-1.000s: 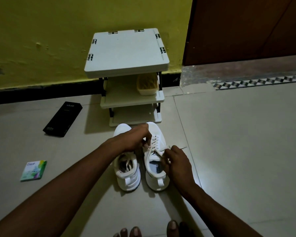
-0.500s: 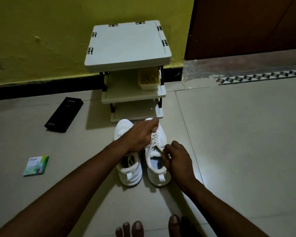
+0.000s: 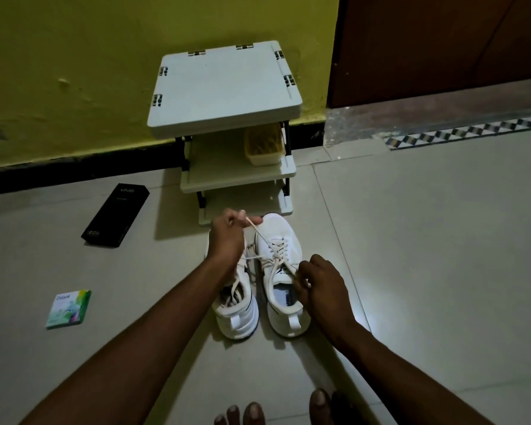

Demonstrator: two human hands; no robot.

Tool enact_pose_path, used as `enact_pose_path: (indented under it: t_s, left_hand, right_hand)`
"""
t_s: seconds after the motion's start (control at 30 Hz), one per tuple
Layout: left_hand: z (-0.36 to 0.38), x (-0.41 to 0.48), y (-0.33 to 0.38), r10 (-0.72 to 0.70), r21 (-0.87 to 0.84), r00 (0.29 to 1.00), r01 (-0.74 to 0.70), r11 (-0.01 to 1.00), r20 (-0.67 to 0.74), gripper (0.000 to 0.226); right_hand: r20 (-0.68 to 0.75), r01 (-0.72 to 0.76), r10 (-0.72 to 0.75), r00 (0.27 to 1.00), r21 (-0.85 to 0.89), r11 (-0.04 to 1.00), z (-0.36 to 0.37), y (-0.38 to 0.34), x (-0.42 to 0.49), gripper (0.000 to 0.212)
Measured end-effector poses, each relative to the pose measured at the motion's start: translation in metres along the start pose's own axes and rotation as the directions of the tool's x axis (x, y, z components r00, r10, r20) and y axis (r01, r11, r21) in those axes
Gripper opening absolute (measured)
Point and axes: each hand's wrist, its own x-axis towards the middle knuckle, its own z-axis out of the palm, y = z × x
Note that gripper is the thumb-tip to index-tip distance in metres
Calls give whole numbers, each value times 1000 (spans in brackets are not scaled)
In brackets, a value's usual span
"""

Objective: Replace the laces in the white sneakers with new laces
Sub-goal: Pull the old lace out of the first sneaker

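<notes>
Two white sneakers stand side by side on the floor, heels towards me. The right sneaker (image 3: 281, 271) is laced with a cream lace (image 3: 277, 250). My left hand (image 3: 227, 237) pinches one end of that lace and holds it stretched up past the toe. My right hand (image 3: 318, 282) pinches the other lace end beside the shoe's tongue. The left sneaker (image 3: 236, 305) lies partly under my left forearm, with loose lace inside its opening.
A small white three-tier rack (image 3: 224, 96) stands against the yellow wall just beyond the shoes, with a yellowish tub (image 3: 262, 145) on its middle shelf. A black box (image 3: 115, 214) and a small green packet (image 3: 68, 308) lie on the floor at left. My toes (image 3: 288, 409) show below.
My left hand has drawn the lace end up and away past the toe, pulling the lace taut. The right hand stayed beside the tongue with its lace end.
</notes>
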Motion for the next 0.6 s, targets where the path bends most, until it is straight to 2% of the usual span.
enact_pose_path:
  t_s: [0.03, 0.07, 0.1, 0.13, 0.17, 0.2, 0.23, 0.27, 0.3, 0.33, 0.37, 0.4, 0.43, 0.5, 0.6]
  left_hand:
    - [4, -1, 3, -146, -215, 989, 141, 966, -5, 28]
    - [7, -3, 5, -241, -415, 970, 233, 879, 36, 29]
    - [11, -6, 8, -290, -551, 953, 287, 784, 84, 29]
    - [13, -8, 10, -295, -600, 948, 306, 739, 120, 30]
    - [14, -11, 11, -233, -555, 963, 269, 787, 136, 30]
    - [13, -11, 8, -100, -399, 987, 143, 906, 128, 30]
    - [11, -8, 2, 124, -121, 978, -104, 987, 165, 27]
    - [8, -5, -1, 341, 166, 885, -406, 899, 318, 22]
    - [7, -3, -4, 414, 327, 728, -641, 694, 547, 15]
    - [8, -2, -7, 361, 380, 582, -782, 494, 729, 12]
    - [9, -2, -10, 289, 384, 488, -855, 348, 824, 16]
    - [9, -1, -12, 256, 377, 438, -891, 255, 862, 16]
    - [9, 1, -13, 256, 367, 418, -903, 224, 872, 12]
    - [4, 2, -9, 220, 367, 414, -902, 226, 883, 6]
    - [2, 1, 6, 136, 377, 408, -903, 204, 903, 12]
  right_hand:
    - [0, -1, 1, 1000, 2, 1000, 0, -1, 0, 14]
    - [2, -3, 3, 1000, -1, 1000, 0, -2, 0, 16]
    - [8, -2, 2, 1000, -8, 1000, 0, -3, 0, 17]
    - [11, 0, 0, 1000, -15, 1000, 0, -3, 0, 18]
    - [11, 0, 0, 1000, -19, 1000, 0, -4, 0, 18]
    - [15, 0, 0, 1000, -23, 1000, 0, -4, 1, 16]
    - [25, 0, 1, 1000, -28, 1000, 0, -5, 2, 15]
    - [36, -1, 3, 999, -37, 999, 0, -6, 2, 13]
    - [42, -5, 7, 999, -47, 999, 0, -7, 2, 13]
    - [44, -11, 13, 999, -60, 998, -1, -8, 3, 14]
    - [44, -15, 18, 999, -71, 997, -1, -9, 3, 14]
    - [44, -16, 20, 999, -80, 997, -1, -10, 3, 14]
    - [42, -20, 23, 999, -81, 997, -1, -10, 2, 14]
    - [42, -24, 27, 999, -73, 997, -1, -10, 2, 13]
    - [52, -22, 27, 998, -96, 995, 0, -9, 3, 14]
